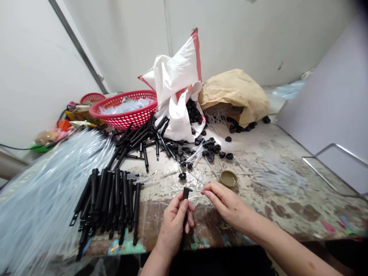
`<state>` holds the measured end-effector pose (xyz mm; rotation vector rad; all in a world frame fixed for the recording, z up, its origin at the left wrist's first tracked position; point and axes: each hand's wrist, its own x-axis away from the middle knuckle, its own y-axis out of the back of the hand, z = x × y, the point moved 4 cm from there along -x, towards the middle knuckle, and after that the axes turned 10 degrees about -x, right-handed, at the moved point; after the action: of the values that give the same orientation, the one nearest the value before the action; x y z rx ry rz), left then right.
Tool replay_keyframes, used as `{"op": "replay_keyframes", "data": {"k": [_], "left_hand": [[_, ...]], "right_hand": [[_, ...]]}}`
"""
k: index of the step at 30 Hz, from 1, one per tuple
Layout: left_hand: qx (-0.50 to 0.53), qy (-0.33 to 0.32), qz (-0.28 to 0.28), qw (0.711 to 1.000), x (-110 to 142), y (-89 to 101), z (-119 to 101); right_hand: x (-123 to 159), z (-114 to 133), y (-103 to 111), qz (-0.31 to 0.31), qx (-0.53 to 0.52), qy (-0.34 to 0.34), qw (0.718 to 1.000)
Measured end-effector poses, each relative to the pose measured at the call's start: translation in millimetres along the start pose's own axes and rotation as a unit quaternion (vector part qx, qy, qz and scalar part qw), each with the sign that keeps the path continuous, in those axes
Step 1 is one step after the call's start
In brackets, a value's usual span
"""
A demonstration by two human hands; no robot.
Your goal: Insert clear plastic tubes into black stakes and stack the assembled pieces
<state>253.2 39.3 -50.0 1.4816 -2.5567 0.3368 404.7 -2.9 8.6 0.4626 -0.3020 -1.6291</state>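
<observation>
In the head view, my left hand [176, 220] is closed around a slim black plastic tube [186, 193], upright with a small side nozzle at its top pointing right. My right hand [220, 197] pinches a thin clear plastic tube [197, 191] between thumb and fingertips. The clear tube's far end reaches the black nozzle; whether it sits inside cannot be made out. Left of my hands lies a pile of black tubes [110, 195]. Behind my right fingers stands a small round dish [229, 178] with liquid-like contents. A small black cap [182, 176] rests beyond my left hand.
Long clear tubes [54, 195] cover the left side. A red basket [123, 119], a white sack [178, 76] and a brown paper bag [235, 90] stand at the back. Black caps [211, 145] lie scattered before them. A wire frame [322, 176] and white panel [330, 99] stand at right.
</observation>
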Motion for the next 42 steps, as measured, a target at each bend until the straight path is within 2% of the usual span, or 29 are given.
{"op": "replay_keyframes", "data": {"k": [4,20,25,32,42], "left_hand": [[0.006,-0.005,0.005,1.0,1.6,0.8,-0.4],[0.025,0.003,-0.022,0.999,3.5,2.3,-1.5],[0.0,0.007,-0.03,1.0,3.7,3.6,1.1],[-0.009,0.004,0.001,1.0,2.4,0.7,5.9],[0.003,0.026,0.016,1.0,0.5,-3.2,0.5]], "right_hand": [[-3.7,-2.3,-8.9,0.006,0.013,0.005,1.0],[-5.1,6.8,-14.9,0.009,0.067,0.022,0.997],[-6.8,5.3,-21.3,0.04,0.108,0.032,0.993],[-9.9,3.5,-18.8,0.039,0.13,0.026,0.99],[-17.6,-9.7,-31.0,0.048,0.169,0.024,0.984]]}}
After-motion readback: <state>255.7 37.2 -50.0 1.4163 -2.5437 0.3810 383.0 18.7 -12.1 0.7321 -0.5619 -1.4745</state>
